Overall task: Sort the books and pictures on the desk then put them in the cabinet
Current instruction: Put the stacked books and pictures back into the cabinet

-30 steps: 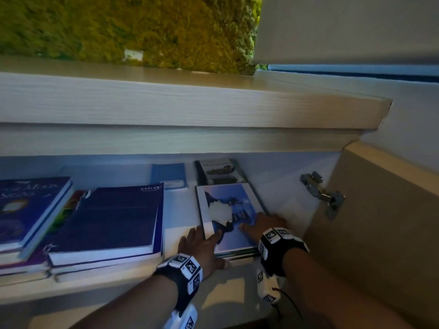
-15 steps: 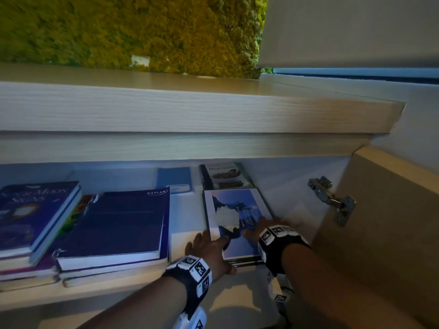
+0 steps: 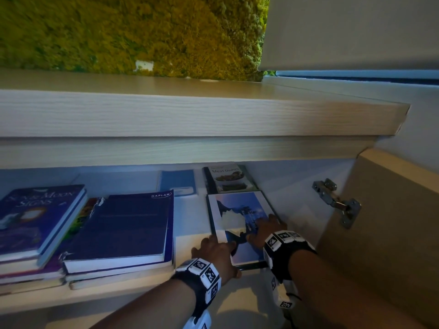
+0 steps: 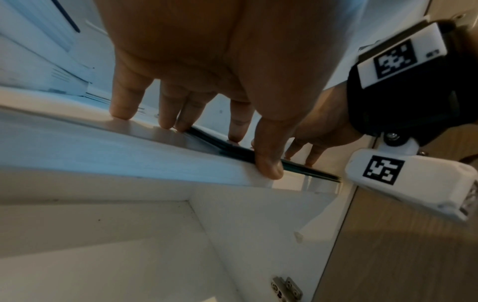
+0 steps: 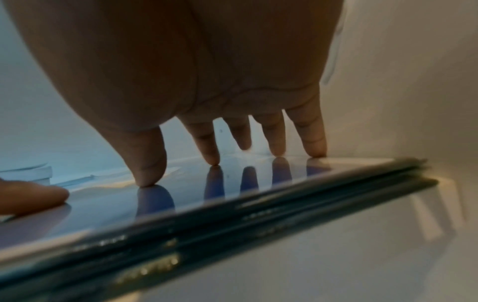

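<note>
Both hands are flat on the glossy blue picture (image 3: 240, 217) that tops a thin dark-edged stack at the right end of the cabinet shelf (image 3: 187, 224): the right hand (image 3: 266, 230) has straight, spread fingers (image 5: 314, 141) with most tips touching the shiny face, and the left hand (image 3: 215, 252) has relaxed fingers (image 4: 168, 106) on the shelf and the picture's near-left corner, thumb against the stack's front edge, neither hand curled around anything. Behind it lies a Meat Dishes book (image 3: 228, 178), next to that a blue spiral notebook (image 3: 178, 182), and further left the Kaplan book (image 3: 123, 229) and a Sun & Moon Signs book (image 3: 35, 217) sit on their own piles, with the open cabinet door (image 3: 389, 224) on the right.
</note>
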Demonstrator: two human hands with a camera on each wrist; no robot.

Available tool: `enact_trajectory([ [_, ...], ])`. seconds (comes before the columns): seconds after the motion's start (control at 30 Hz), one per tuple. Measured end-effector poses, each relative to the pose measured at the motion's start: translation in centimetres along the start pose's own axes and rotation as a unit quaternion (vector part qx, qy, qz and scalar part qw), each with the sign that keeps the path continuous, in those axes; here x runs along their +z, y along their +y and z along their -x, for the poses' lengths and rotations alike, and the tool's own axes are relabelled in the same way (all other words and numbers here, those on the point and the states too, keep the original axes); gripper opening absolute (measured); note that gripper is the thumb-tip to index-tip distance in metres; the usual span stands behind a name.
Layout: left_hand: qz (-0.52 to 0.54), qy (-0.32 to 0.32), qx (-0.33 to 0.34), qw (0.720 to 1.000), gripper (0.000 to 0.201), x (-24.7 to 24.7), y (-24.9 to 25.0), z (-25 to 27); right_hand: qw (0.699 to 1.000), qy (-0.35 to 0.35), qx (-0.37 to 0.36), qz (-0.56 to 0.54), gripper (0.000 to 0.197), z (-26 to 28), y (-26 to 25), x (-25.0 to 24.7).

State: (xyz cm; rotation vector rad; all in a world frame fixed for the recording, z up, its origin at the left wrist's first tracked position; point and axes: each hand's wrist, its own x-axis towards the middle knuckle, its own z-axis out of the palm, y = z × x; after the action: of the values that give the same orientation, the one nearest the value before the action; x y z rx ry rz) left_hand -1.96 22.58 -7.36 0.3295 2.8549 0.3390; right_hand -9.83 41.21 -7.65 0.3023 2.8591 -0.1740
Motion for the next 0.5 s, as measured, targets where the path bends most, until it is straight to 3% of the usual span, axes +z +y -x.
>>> enact_trajectory([
  [0.27, 0.019, -0.014, -0.011, 1.000, 0.074, -0.80, 0.09, -0.23, 1.000, -0.003, -0.022, 0.001, 0.090, -0.40, -0.11, -0.08],
  [0.5, 0.028, -0.012, -0.003, 1.000, 0.080, -0.38, -0.09, 0.15, 1.000, 0.000, -0.020, -0.018, 0.081, 0.29, -0.33, 0.09],
])
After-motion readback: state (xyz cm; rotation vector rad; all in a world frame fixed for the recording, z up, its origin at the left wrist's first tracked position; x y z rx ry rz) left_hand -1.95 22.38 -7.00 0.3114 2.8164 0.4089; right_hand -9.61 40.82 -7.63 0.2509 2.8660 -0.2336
